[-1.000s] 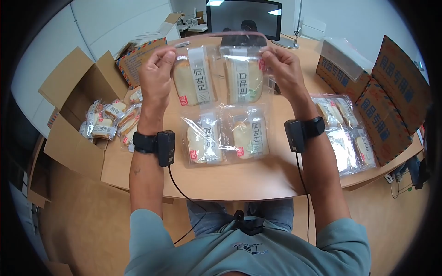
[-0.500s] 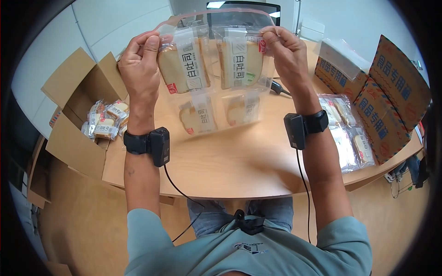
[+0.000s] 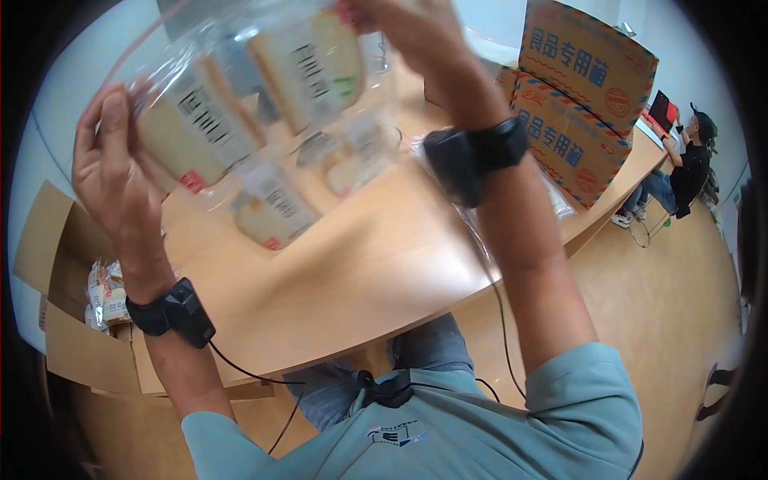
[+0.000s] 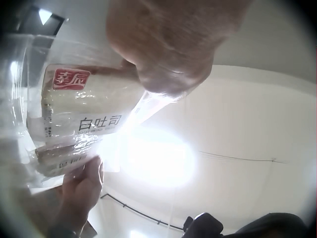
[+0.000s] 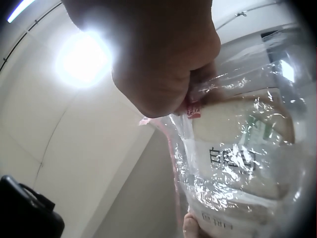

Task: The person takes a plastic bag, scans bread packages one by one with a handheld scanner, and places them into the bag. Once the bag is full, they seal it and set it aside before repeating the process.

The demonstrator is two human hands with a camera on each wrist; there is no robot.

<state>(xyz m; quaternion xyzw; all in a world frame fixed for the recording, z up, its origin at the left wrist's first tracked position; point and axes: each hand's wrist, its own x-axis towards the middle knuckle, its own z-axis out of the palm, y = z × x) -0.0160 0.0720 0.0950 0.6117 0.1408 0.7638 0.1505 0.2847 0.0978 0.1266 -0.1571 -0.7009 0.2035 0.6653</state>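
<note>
Both hands hold up a large clear plastic bag with a pink top edge (image 3: pixel 148 38), tilted so its left side hangs lower. Inside are bagged slices of white toast: two upper packs (image 3: pixel 200 124) and two lower ones, the lower left pack (image 3: pixel 276 208) sharpest. My left hand (image 3: pixel 118 164) pinches the bag's upper left corner, thumb upright. My right hand (image 3: pixel 420 34) pinches the upper right corner, partly cut off by the head view's top edge. The left wrist view shows a toast pack (image 4: pixel 94 101) beside the fingers; another toast pack (image 5: pixel 233 129) hangs below the right hand.
An open cardboard box (image 3: pixel 76 344) at left has loose toast packs (image 3: pixel 112 300) in it. Cardboard boxes with blue lettering (image 3: pixel 568 144) stand at right, a filled clear bag (image 3: pixel 560 200) before them. A person (image 3: pixel 690 164) sits beyond the table (image 3: pixel 360 264).
The head view has turned right. The bag has risen from lying partly on the table to hanging in the air, tilted, still gripped by both hands.
</note>
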